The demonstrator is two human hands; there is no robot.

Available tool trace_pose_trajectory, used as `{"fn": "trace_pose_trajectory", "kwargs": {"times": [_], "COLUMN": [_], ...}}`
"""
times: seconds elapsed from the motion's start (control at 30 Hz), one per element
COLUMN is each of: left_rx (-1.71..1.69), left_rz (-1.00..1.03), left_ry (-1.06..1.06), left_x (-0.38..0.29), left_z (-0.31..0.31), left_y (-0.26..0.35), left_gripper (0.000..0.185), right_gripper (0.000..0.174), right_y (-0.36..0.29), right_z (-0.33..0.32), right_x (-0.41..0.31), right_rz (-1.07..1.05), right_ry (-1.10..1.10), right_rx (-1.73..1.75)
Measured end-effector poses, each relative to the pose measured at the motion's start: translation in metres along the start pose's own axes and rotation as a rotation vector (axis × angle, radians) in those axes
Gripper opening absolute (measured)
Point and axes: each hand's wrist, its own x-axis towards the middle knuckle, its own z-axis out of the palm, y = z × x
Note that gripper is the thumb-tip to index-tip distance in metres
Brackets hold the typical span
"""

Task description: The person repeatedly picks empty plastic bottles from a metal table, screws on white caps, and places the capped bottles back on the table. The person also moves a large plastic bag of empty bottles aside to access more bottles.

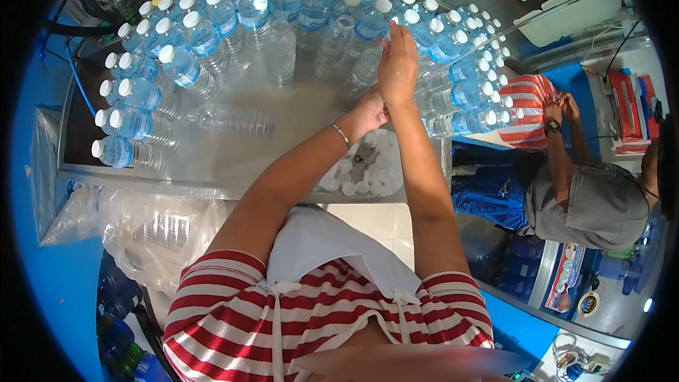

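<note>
My right hand (399, 66) is raised over the metal worktop, its fingers together and pointing away from me beside a clear plastic bottle (366, 66). Close under its wrist is my left hand (368, 111), fingers curled; what they may hold is hidden. Two clear bottles without caps, one at the middle (280, 55) and one nearer my hands (333, 50), stand upright. Another clear bottle (231, 119) lies on its side to the left. White bottle caps (384, 170) are heaped below my forearms, by the worktop's near edge.
Rows of labelled, white-capped water bottles (204, 37) line the back and both sides of the metal worktop (233, 164). A clear plastic bag (159, 228) hangs below at left. At right, another person (589, 201) handles a red-and-white striped bag (525, 111).
</note>
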Motion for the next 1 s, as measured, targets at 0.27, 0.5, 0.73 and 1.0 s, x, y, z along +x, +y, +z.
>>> {"fn": "trace_pose_trajectory", "kwargs": {"times": [0.27,0.5,0.73,1.0], "left_rx": [0.108,0.501,0.568,0.86], "left_rz": [-0.076,0.093,0.325,0.422], "left_ry": [-0.024,0.06,0.16,0.425], "left_x": [-0.006,-0.063,-0.124,-0.153], "left_z": [-0.008,-0.05,-0.078,-0.089], "left_y": [0.0,0.021,0.047,0.068], "left_gripper": [0.042,0.034,0.021,0.026], "right_gripper": [0.058,0.067,0.061,0.064], "right_y": [-0.015,0.03,0.052,0.066], "right_z": [-0.041,-0.064,-0.072,-0.06], "right_x": [-0.014,-0.044,-0.046,-0.048], "right_rz": [-0.071,0.316,0.352,0.297], "right_ry": [0.065,-0.05,-0.002,-0.154], "right_rx": [0.004,0.106,0.168,0.104]}}
